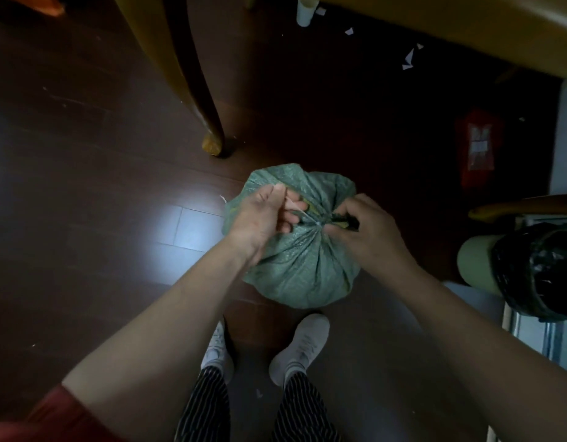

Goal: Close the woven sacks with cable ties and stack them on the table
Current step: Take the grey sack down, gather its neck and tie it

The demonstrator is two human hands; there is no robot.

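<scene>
The green woven sack [303, 266] sits on the floor [116, 186], mid-frame. At its 10 o'clock the left grip [263, 215] pinches a thin pale cable tie [304, 214], which is blurred and barely traceable to the gathered neck. At 2 o'clock the right grip [368, 228] clenches that neck, hiding it; something dark under its fingers is unclear. The desk [467, 30], at 1 o'clock, is cut off.

Dim, wide-angle view with bent edges; white glare on the floor [183, 228].
</scene>
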